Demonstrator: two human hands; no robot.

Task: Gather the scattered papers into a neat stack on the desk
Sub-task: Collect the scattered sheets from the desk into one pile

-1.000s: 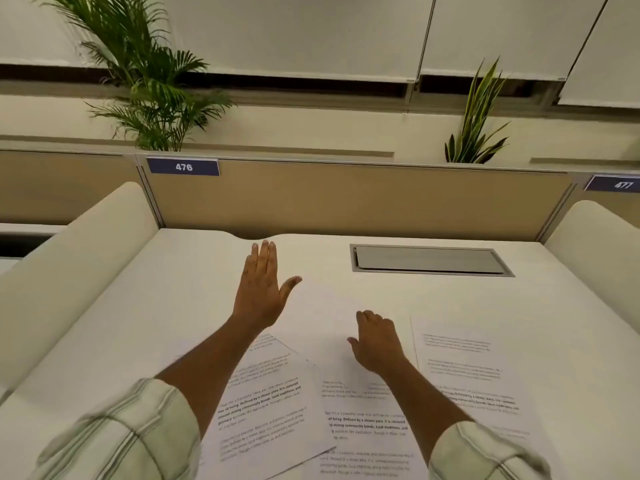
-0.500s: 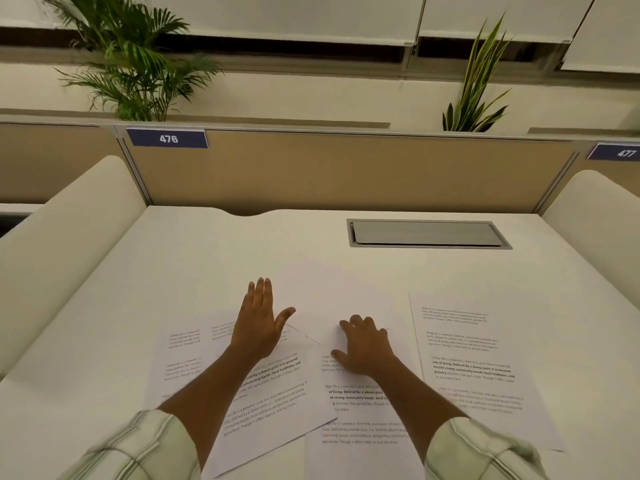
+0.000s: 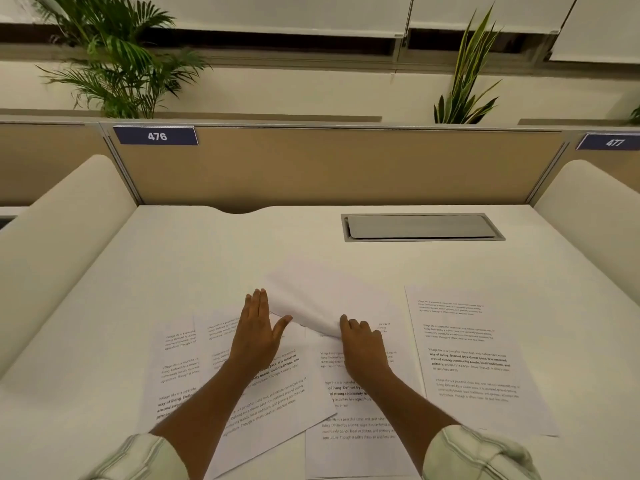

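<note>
Several printed sheets lie scattered on the white desk [image 3: 194,265]. A blank sheet [image 3: 322,296] lies tilted at the middle, its near corner lifted and pinched by my right hand [image 3: 362,344]. My left hand [image 3: 254,332] rests flat with fingers together on a tilted printed sheet [image 3: 273,393]. That sheet overlaps another printed sheet [image 3: 173,368] to the left. A printed sheet [image 3: 349,424] lies under my right forearm. One more printed sheet [image 3: 467,362] lies apart on the right.
A grey cable hatch [image 3: 420,227] is set in the desk at the back right. A tan partition [image 3: 346,164] with a "476" label closes the far edge. Padded cream side panels [image 3: 59,237] flank the desk on both sides. Plants stand behind the partition.
My left hand drew back from the bare desk onto the tilted printed sheet. My right hand went from resting flat to pinching and lifting the blank sheet's corner.
</note>
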